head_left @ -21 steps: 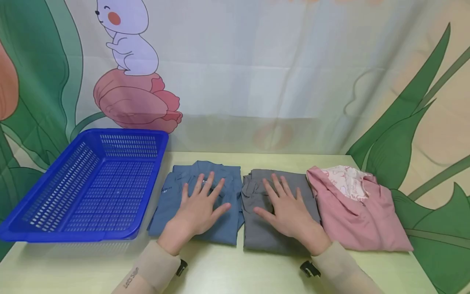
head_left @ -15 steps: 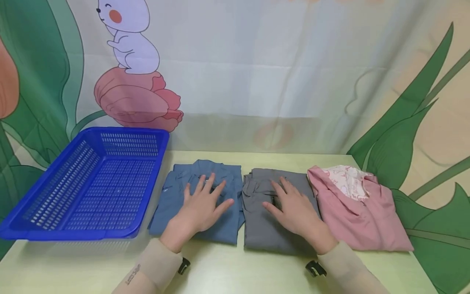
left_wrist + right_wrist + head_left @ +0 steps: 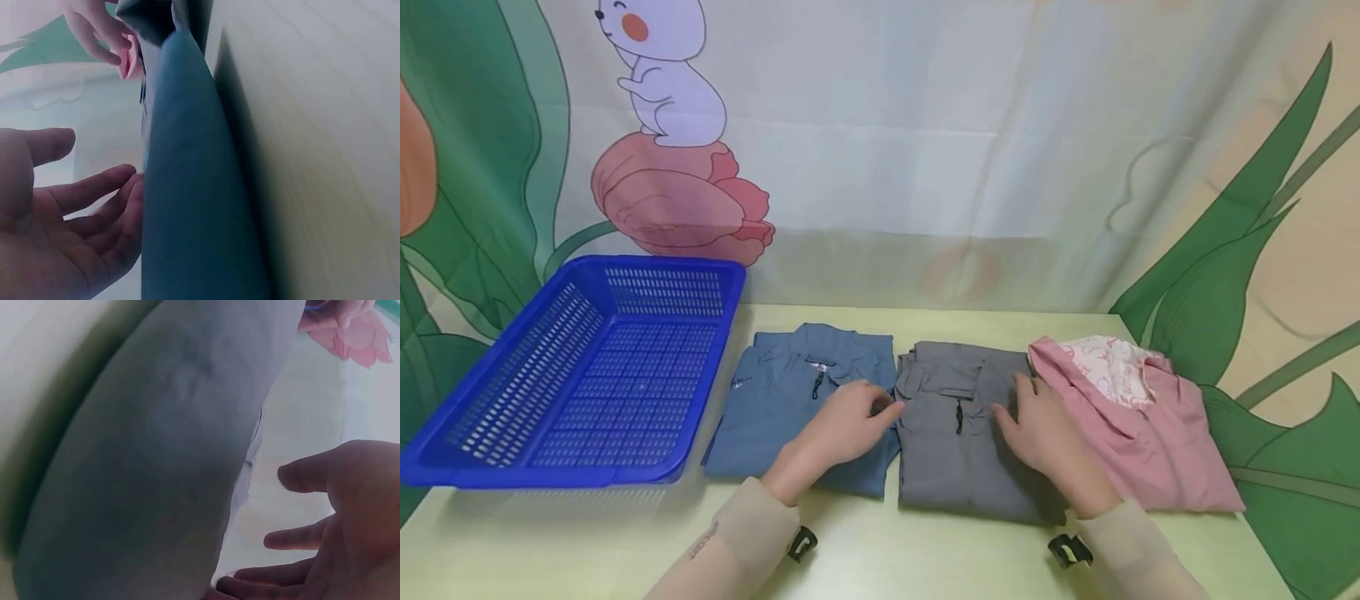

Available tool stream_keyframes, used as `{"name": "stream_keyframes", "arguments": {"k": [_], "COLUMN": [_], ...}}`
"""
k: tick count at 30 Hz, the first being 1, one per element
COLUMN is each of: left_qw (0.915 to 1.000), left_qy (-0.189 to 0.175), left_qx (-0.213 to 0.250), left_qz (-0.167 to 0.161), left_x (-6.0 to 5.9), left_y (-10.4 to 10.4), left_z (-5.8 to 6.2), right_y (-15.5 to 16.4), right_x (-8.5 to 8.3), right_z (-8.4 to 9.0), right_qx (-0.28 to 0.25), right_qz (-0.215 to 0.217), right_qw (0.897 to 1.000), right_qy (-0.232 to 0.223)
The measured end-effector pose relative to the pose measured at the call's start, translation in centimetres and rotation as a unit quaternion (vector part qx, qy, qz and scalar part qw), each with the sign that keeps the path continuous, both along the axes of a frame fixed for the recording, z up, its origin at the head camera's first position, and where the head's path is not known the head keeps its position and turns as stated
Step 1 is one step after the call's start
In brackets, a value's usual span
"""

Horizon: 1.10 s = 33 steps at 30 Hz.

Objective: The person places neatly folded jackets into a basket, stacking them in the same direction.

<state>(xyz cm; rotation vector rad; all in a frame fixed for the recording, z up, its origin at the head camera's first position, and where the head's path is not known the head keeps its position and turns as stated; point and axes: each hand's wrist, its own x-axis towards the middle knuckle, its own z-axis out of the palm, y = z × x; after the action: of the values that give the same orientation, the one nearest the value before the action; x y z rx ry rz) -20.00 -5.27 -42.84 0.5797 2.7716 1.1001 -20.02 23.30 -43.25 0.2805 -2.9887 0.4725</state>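
Note:
Three folded garments lie side by side on the table. The left one is a blue top [image 3: 760, 425] with a black zip pull. In the middle lies a grey top [image 3: 947, 467], also with a zip pull, and on the right a pink garment [image 3: 1157, 467] with a patterned white lining. My left hand [image 3: 846, 425] is over the blue top's right side, fingertips near the grey top's left edge; the left wrist view shows its thumb apart from loosely bent fingers. My right hand [image 3: 1048, 425] is at the grey top's right edge, beside the pink garment. Neither hand visibly grips cloth.
A blue plastic basket [image 3: 703, 417] with slotted walls stands on the left of the table [image 3: 880, 558], with no garment in it. Behind the table hangs a printed curtain [image 3: 880, 167] with a rabbit, flowers and leaves.
Both hands were spread over the blue and grey tops. The left has moved right, toward the grey top, its fingers bending; the right has moved right to the grey top's edge. The garments look unmoved.

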Motion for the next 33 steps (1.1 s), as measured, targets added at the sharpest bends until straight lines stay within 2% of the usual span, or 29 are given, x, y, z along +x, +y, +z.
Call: {"name": "stream_keyframes", "arguments": {"k": [3,7,12,14,19,23,29,33], "left_qw": [0.9993,0.9977,0.9948,0.9934,0.9901,0.9891,0.9876,0.9872], "left_qy": [-0.034,-0.066,-0.091,-0.094,-0.107,-0.122,-0.140,-0.145], "left_qx": [0.014,-0.001,-0.042,-0.055,-0.069,-0.059,-0.040,-0.032], "left_qz": [-0.009,-0.015,0.020,0.037,0.059,0.059,0.060,0.059], "left_x": [-0.3,-0.5,-0.6,-0.9,-1.6,-1.8,-2.1,-2.2], "left_y": [0.7,1.5,2.6,3.1,3.9,4.2,4.3,4.4], "left_z": [0.0,-0.1,0.0,0.1,0.0,-0.3,-0.8,-1.1], "right_y": [0.4,0.4,0.3,0.4,0.9,1.4,2.2,2.6], "right_x": [0.1,0.0,0.1,0.2,0.2,0.2,0.0,0.0], "right_z": [0.3,0.4,0.4,0.2,0.2,0.0,-0.8,-1.3], "right_qx": [-0.001,0.011,0.023,0.020,0.014,0.005,-0.036,-0.101], "right_qz": [-0.003,0.003,0.002,0.005,0.026,0.037,0.044,0.030], "right_qw": [1.000,0.999,0.993,0.992,0.995,0.997,0.996,0.992], "right_qy": [-0.011,-0.040,-0.118,-0.128,-0.090,-0.061,-0.064,-0.076]}}
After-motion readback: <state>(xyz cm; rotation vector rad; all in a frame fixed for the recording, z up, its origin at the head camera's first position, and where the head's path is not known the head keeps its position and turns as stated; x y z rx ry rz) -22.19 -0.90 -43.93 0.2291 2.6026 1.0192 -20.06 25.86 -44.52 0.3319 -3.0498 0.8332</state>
